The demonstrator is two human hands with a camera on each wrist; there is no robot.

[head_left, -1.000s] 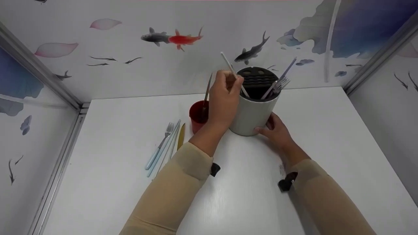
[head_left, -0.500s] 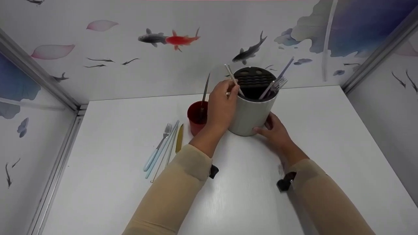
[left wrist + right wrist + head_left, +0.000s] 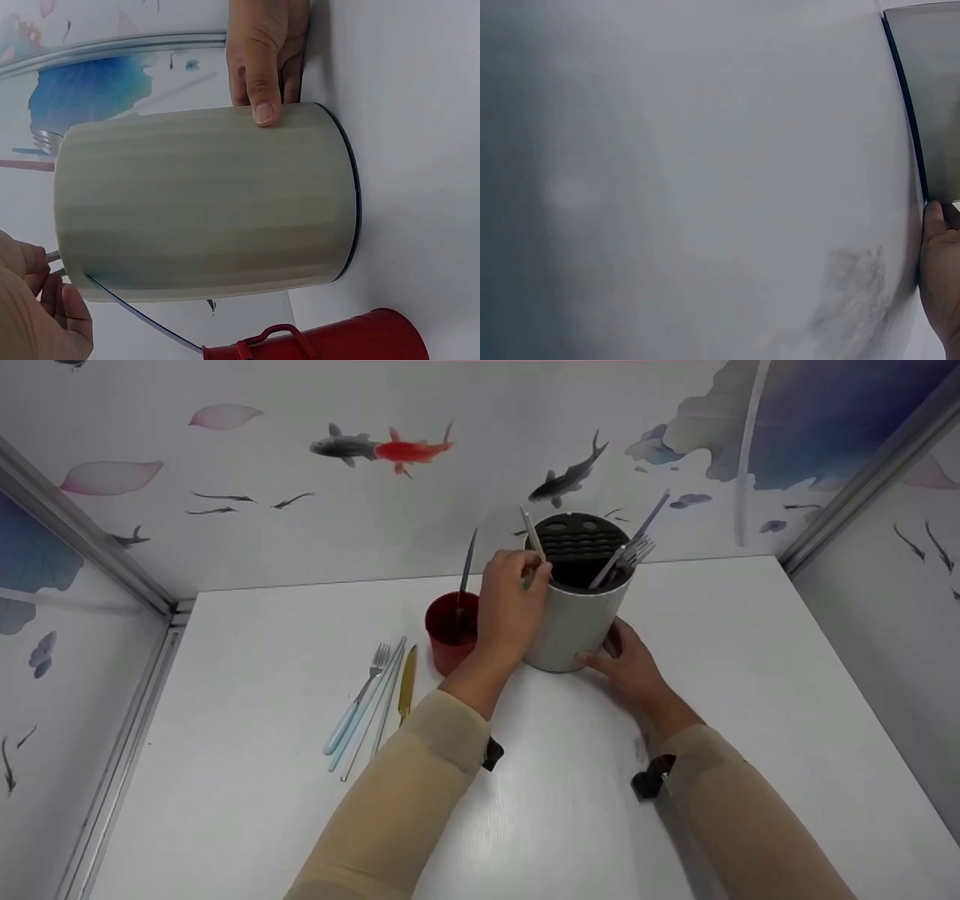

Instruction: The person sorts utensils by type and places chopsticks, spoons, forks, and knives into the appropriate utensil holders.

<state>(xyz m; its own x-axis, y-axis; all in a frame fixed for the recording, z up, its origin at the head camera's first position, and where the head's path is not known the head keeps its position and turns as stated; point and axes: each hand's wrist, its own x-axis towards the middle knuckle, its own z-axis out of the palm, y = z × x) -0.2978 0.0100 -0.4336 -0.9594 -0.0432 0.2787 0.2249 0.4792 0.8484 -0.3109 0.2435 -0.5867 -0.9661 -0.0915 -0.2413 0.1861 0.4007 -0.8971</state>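
My left hand (image 3: 514,604) pinches a pair of thin pale chopsticks (image 3: 531,529) at the left rim of a grey utensil holder (image 3: 574,622). Their lower ends are hidden behind the hand and rim. Low on the holder's right side, my right hand (image 3: 630,664) grips it, thumb in front and fingers behind. The holder has a dark slotted insert (image 3: 581,536). From its open section, a fork (image 3: 639,552) and a purple-handled utensil (image 3: 654,515) stick out. In the left wrist view, two rod ends show between the left fingers and the holder.
Left of the holder stands a red cup (image 3: 442,652) with a dark slender utensil (image 3: 468,562) leaning in it. On the white table (image 3: 247,697) lie a blue-handled fork (image 3: 343,727), several thin sticks (image 3: 364,727) and a gold knife (image 3: 407,679). Patterned walls surround the table.
The left hand has lowered slightly at the holder's rim, and the chopsticks have come down and stand more upright. The right hand keeps its grip. The whole view has shifted slightly.
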